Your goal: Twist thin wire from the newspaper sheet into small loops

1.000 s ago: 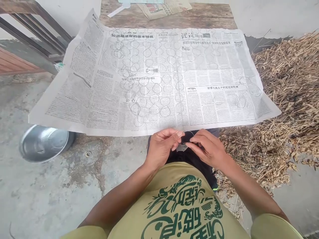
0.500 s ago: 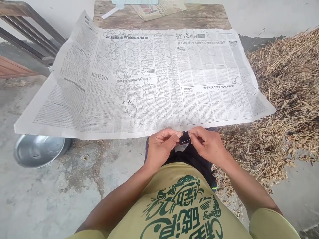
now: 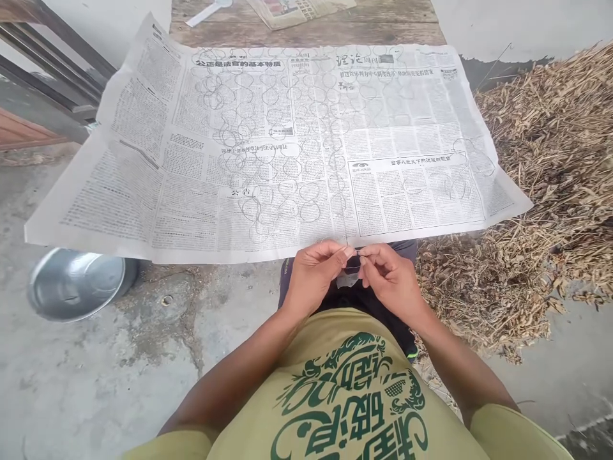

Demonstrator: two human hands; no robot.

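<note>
Close together below the newspaper's near edge, my two hands pinch a thin, pale strand [image 3: 353,268]; whether it is thread or fine wire I cannot tell. The thumb and forefinger of my left hand [image 3: 315,275] are pressed together, and a fine loop shows over that forefinger. My right hand [image 3: 395,278] is closed in a pinch just beside it, the fingertips of both hands nearly touching. Spread out behind them is a newspaper sheet [image 3: 191,217] covered with hand-drawn pencil-like circles, many in linked pairs.
Under the newspaper stands a worn wooden table [image 3: 383,25], with a folded paper [image 3: 282,14] and a white strip [image 3: 208,13] at its back. A metal basin [image 3: 79,287] sits on the floor at left, near a wooden chair [image 3: 52,57]. Dry stalks [image 3: 565,160] lie heaped at right.
My right hand has come slightly left, its fingertips now closer to my left hand's, narrowing the gap with the strand. The view has tilted slightly downward.
</note>
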